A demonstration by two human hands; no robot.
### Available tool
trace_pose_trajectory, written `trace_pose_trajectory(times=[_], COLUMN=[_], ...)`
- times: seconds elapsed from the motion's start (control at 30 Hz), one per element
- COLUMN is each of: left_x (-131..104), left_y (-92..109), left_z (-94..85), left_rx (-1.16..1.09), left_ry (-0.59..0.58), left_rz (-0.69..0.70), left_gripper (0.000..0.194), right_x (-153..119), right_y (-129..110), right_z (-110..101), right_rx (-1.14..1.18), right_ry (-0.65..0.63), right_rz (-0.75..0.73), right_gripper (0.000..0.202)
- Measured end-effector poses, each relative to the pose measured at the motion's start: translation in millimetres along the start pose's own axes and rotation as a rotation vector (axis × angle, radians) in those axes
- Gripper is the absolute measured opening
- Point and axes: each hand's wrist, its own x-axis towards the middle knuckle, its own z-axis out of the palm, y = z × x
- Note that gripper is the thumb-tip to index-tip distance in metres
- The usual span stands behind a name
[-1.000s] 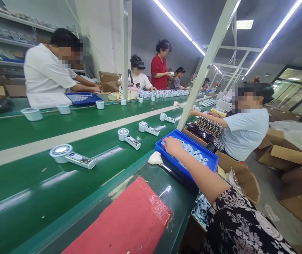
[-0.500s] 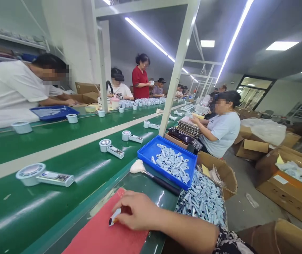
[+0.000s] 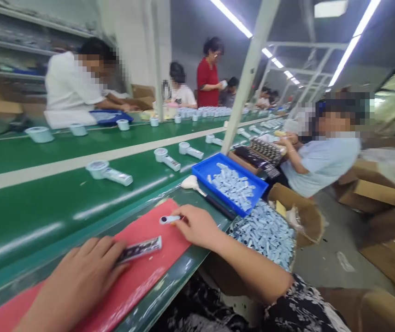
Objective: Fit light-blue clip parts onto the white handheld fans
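Observation:
In the head view my left hand (image 3: 86, 269) is closed on one end of a long handle-shaped part (image 3: 144, 249), whose dark inner parts show along its pale casing. Whether a round head is attached is hidden under the hand. My right hand (image 3: 199, 227) pinches a small light-blue plastic piece (image 3: 168, 219) with a dark oval at its end. Both parts are over a red mat (image 3: 138, 288) at the bench edge, the small piece apart from the long one.
A blue tray (image 3: 214, 196) and a heap of light-blue pieces (image 3: 266, 235) lie at the right. A white-tipped brush (image 3: 214, 203) lies beside the tray. The green conveyor (image 3: 20, 207) carries round-headed devices with handles (image 3: 109, 173). Co-workers sit across and right; a slanted post (image 3: 245, 83) rises near the tray.
My left hand has come into view with the long part. My right hand still pinches the small piece, now turned with its dark oval facing up. The camera view has shifted.

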Motion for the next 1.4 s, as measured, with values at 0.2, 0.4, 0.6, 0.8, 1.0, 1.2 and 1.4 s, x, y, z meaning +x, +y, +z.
trace_pose_trajectory(times=[0.2,0.4,0.6,0.8,1.0,1.2,1.4], left_x=[-3.7,-14.3,-15.9,-16.9,-18.2,-28.9,-36.4], left_y=[5.3,12.5,12.9,17.1,22.1,36.0,50.2], left_z=[-16.4,-21.6,-16.6,-10.2,-20.8,-30.9,-17.5], left_rx=[-0.090,-0.294,-0.347,-0.368,-0.339,-0.257,-0.170], left_ry=[-0.127,-0.029,0.059,0.065,0.043,-0.018,0.061], left_rz=[-0.078,-0.093,-0.063,-0.120,-0.088,-0.093,-0.112], left_gripper=[0.038,0.031,0.023,0.018,0.015,0.026,0.024], right_x=[-2.8,7.8,9.8,12.0,14.4,2.7,-1.8], right_y=[-20.6,-51.9,-62.6,-52.0,-35.0,-39.9,-42.8], right_z=[9.5,32.5,43.3,44.9,55.4,44.2,50.9], right_rx=[0.119,0.011,-0.158,0.118,0.480,0.244,0.159], right_ry=[-0.045,-0.164,-0.213,-0.191,-0.350,-0.451,-0.411], right_rz=[-0.078,-0.213,-0.284,-0.217,-0.048,-0.156,-0.225], right_gripper=[0.014,0.015,0.018,0.012,0.018,0.037,0.034])
